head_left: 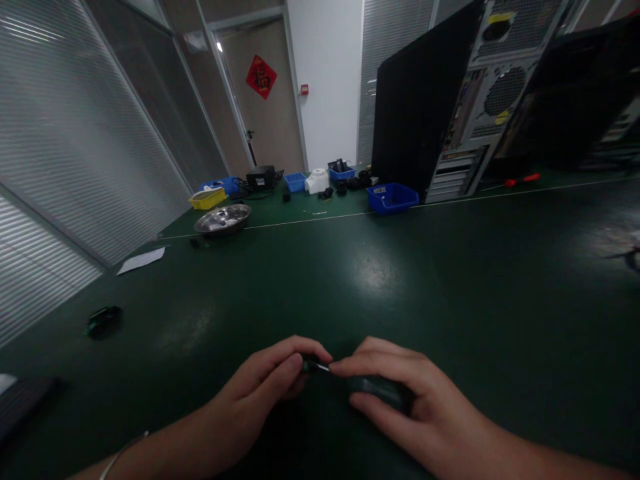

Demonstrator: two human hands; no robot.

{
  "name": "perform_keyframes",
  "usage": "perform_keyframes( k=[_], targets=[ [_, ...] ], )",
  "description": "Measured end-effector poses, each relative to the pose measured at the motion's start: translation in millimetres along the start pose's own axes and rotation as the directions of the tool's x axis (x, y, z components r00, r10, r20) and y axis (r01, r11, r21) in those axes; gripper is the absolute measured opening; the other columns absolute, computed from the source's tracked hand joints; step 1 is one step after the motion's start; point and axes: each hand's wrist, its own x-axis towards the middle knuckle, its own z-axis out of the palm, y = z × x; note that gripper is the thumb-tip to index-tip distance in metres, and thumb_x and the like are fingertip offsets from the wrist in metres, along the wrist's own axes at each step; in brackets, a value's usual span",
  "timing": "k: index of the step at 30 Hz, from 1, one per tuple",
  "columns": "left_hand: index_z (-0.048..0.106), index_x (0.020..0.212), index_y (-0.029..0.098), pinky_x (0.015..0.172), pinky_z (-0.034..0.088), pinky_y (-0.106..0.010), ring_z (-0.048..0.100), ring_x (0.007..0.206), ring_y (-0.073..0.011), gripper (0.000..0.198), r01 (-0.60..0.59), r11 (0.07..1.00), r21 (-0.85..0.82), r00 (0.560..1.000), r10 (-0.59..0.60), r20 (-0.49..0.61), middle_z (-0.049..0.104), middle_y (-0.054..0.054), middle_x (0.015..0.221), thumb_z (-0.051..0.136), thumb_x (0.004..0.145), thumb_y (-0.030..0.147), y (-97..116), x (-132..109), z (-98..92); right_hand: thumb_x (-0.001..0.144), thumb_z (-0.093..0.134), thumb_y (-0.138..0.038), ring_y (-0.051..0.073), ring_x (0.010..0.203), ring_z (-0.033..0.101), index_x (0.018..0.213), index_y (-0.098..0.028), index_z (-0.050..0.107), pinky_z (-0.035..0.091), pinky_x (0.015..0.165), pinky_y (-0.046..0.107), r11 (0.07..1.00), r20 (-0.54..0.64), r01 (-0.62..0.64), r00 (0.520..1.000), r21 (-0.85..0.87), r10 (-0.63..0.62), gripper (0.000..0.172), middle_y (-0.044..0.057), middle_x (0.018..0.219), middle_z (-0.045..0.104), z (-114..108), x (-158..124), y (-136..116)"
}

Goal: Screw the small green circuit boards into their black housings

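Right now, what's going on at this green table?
A person's left hand and right hand meet low over the green table, pinching a small dark part between the fingers. The right hand also covers a dark object. Farther back sit a metal bowl, a blue bin and a computer case.

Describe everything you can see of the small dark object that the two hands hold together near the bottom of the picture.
The small dark object looks black and elongated, lying low over the green table. The right hand covers most of it, its fingers wrapped over the top. A thin, pale, shiny tip sticks out on one side, where the left hand pinches a small dark piece against it. Dim light hides its material and finer parts.
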Motion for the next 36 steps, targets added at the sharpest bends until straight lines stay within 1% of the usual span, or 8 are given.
perform_keyframes(
  k=[3, 12, 15, 19, 25, 27, 30, 36],
  targets=[
    [0.063, 0.114, 0.023, 0.064, 0.03, -0.028, 0.037, 0.07, -0.0147, 0.037, -0.019, 0.999, -0.033, 1.0, 0.02, 0.017, 0.043, 0.001, 0.077, 0.037, 0.099, 0.045, -0.5, -0.5, -0.1, 0.087, 0.063, -0.007, 0.015, 0.089, 0.066, 0.113, -0.029, 0.07, 0.05, 0.078, 0.026, 1.0, -0.003, -0.01, 1.0, 0.023, 0.01, 0.035, 0.001, 0.097, 0.068, 0.1, 0.4, 0.7],
    [0.062, 0.115, 0.022, 0.065, 0.03, -0.029, 0.035, 0.07, -0.015, 0.038, -0.021, 0.997, -0.069, 0.999, 0.023, 0.032, 0.039, 0.001, 0.074, 0.036, 0.1, 0.044, -0.9, 0.3, 0.0, 0.088, 0.062, -0.01, 0.016, 0.09, 0.066, 0.113, -0.026, 0.07, 0.05, 0.079, 0.028, 0.998, 0.013, -0.043, 0.999, 0.038, 0.043, 0.031, 0.003, 0.097, 0.068, 0.0, 3.0, -1.2],
    [0.063, 0.115, 0.023, 0.068, 0.033, -0.029, 0.039, 0.072, -0.0154, 0.037, -0.024, 0.999, -0.041, 1.0, 0.024, 0.005, 0.046, -0.001, 0.08, 0.038, 0.099, 0.044, 0.9, -1.1, 0.3, 0.087, 0.062, -0.009, 0.016, 0.09, 0.066, 0.113, -0.025, 0.071, 0.05, 0.079, 0.027, 0.999, 0.016, -0.032, 0.999, 0.019, 0.032, 0.031, 0.004, 0.098, 0.069, -0.3, 1.7, -3.1],
    [0.063, 0.116, 0.027, 0.082, 0.037, -0.031, 0.047, 0.092, -0.0189, 0.033, -0.021, 1.0, 0.019, 0.999, 0.022, -0.03, 0.055, -0.004, 0.107, 0.04, 0.099, 0.043, 3.2, -3.2, 0.9, 0.087, 0.063, -0.008, 0.017, 0.091, 0.066, 0.112, -0.024, 0.071, 0.05, 0.08, 0.027, 1.0, 0.019, -0.029, 0.999, 0.012, 0.029, 0.031, 0.004, 0.098, 0.069, -0.1, 0.7, -4.4],
    [0.064, 0.116, 0.027, 0.073, 0.039, -0.028, 0.046, 0.08, -0.0158, 0.034, -0.023, 1.0, -0.017, 1.0, 0.023, -0.007, 0.054, -0.002, 0.094, 0.039, 0.1, 0.043, -1.4, -1.4, -0.3, 0.086, 0.063, -0.012, 0.018, 0.087, 0.067, 0.109, -0.025, 0.073, 0.051, 0.076, 0.029, 0.996, -0.003, -0.081, 0.997, 0.026, 0.081, 0.028, 0.004, 0.094, 0.07, 0.4, 2.8, -6.6],
    [0.063, 0.118, 0.029, 0.078, 0.04, -0.029, 0.049, 0.085, -0.0168, 0.034, -0.055, 0.998, 0.032, 0.998, 0.056, -0.032, 0.055, -0.003, 0.1, 0.037, 0.1, 0.041, -2.4, -1.5, -1.7, 0.086, 0.063, -0.015, 0.02, 0.087, 0.067, 0.107, -0.024, 0.074, 0.052, 0.075, 0.031, 0.993, -0.033, -0.116, 0.993, 0.025, 0.117, 0.025, 0.005, 0.094, 0.071, -0.2, 3.6, -7.5],
    [0.058, 0.126, 0.033, 0.092, 0.039, -0.032, 0.05, 0.101, -0.0199, 0.034, -0.142, 0.964, 0.227, 0.987, 0.155, -0.043, 0.055, -0.003, 0.111, 0.034, 0.102, 0.036, 0.1, -2.9, -3.8, 0.086, 0.063, -0.02, 0.022, 0.091, 0.068, 0.106, -0.024, 0.074, 0.053, 0.077, 0.033, 0.987, -0.098, -0.159, 0.982, 0.039, 0.162, 0.023, 0.006, 0.099, 0.074, -1.9, 4.4, -7.4],
    [0.046, 0.14, 0.032, 0.09, 0.045, -0.033, 0.053, 0.101, -0.0206, 0.044, -0.281, 0.836, 0.471, 0.958, 0.212, 0.194, 0.051, -0.008, 0.119, 0.035, 0.099, 0.018, 6.5, -2.2, -3.1, 0.087, 0.063, -0.023, 0.023, 0.099, 0.068, 0.108, -0.024, 0.072, 0.055, 0.085, 0.035, 0.975, -0.152, -0.183, 0.968, 0.126, 0.201, 0.023, 0.006, 0.107, 0.075, -3.6, 5.7, -4.4]
  ],
)
